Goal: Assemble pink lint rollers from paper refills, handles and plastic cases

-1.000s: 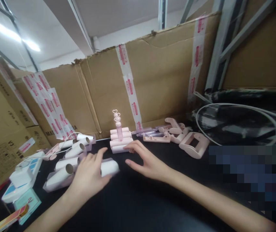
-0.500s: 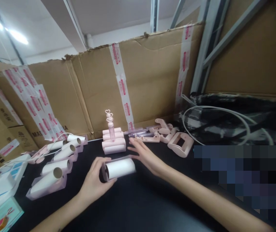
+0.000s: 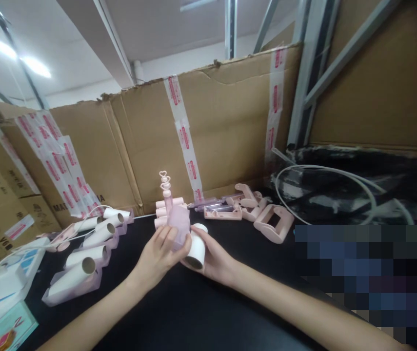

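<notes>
The grip of the right hand [image 3: 213, 258] is closed around a white roll [image 3: 197, 248], fingers curled under it and the thumb lying along its near side. The grip of the left hand [image 3: 159, 256] is pinched on a translucent pink cover [image 3: 179, 222], fingertips on its near face. Both things are held just above the black counter [image 3: 201, 312], in the middle of the view, and they touch: the cover sits against the roll's left side, slightly higher.

The roll's long axis runs steeply, its open cardboard core facing down and toward the camera, the far end tilted up and away. The cover lies to the left of that axis, so the roll is to the right of the left grip and the cover to the left of the right one. Neither hand has to travel; each already has its own piece, and the two wrists nearly meet.

Behind the hands stands a pink stand with heart top [image 3: 165, 187], stacked with pink rollers. To the left lie more boxed rolls [image 3: 84, 258] in a row; to the right, pink handle frames [image 3: 270, 222] rest near the cardboard wall [image 3: 230, 126].
</notes>
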A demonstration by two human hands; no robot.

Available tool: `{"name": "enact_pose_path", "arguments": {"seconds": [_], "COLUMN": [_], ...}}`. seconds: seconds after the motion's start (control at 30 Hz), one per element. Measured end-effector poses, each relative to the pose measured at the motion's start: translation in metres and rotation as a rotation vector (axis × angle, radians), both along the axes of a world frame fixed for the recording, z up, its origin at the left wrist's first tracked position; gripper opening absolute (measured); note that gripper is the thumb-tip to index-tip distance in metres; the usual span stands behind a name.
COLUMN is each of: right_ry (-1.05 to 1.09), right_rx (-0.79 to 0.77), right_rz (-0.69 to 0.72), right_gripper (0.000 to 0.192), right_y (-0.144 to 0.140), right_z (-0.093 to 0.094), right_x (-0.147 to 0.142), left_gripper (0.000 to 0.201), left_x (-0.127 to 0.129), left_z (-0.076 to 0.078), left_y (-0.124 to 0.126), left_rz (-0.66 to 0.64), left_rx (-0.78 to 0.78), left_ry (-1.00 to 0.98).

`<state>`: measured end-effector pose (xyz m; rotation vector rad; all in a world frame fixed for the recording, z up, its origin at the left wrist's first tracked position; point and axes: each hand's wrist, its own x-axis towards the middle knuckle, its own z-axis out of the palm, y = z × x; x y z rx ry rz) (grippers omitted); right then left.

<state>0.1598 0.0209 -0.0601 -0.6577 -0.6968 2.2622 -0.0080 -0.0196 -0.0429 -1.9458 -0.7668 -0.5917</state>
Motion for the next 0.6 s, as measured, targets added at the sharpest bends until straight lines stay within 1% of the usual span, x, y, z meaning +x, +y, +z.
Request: {"name": "enact_pose_path", "arguments": {"seconds": [0.07,0.17,0.23,0.27,0.33,0.4,0.43,0.47,0.5,0.57,0.6], "right_ry": [-0.064,-0.148,-0.191,-0.234,-0.378,-0.541,-0.609,-0.658,-0.688,-0.740,-0.760], "right_rx": [0.023,0.058,0.070,0.085,0.192,0.394,0.500,0.582,0.630,0.670,0.681], "right_rz": [0.017,0.062,0.084,0.098,0.118,0.138,0.149,0.161,0.176,0.199,0.211], "right_gripper": [0.024,0.023,0.019,0.018,0.023,0.028,0.029,0.029,0.030,0.034,0.035], "right_y": [0.004,0.009,0.012,0.013,0.013,0.010,0.007,0.005,0.003,0.000,0.000], "right_z": [0.001,0.007,0.010,0.011,0.014,0.016,0.017,0.018,0.020,0.024,0.027], "right_x": [0.003,0.010,0.014,0.016,0.017,0.016,0.016,0.015,0.015,0.016,0.018], "left_gripper": [0.046,0.046,0.050,0.050,0.047,0.049,0.053,0.059,0.067,0.079,0.080], "left_x": [-0.008,-0.025,-0.040,-0.049,-0.068,-0.086,-0.094,-0.099,-0.103,-0.101,-0.096], "left_z": [0.003,0.006,0.003,-0.001,-0.013,-0.026,-0.032,-0.037,-0.039,-0.038,-0.035], "left_y": [-0.001,-0.005,-0.010,-0.012,-0.015,-0.019,-0.020,-0.022,-0.024,-0.029,-0.033], "left_rz": [0.018,0.055,0.088,0.111,0.153,0.166,0.173,0.191,0.219,0.267,0.270], "left_rx": [-0.117,-0.392,-0.558,-0.640,-0.815,-0.961,-1.000,-0.998,-0.953,-0.763,-0.652], "left_ry": [-0.122,-0.433,-0.659,-0.754,-0.899,-0.971,-0.976,-0.962,-0.925,-0.795,-0.715]}}
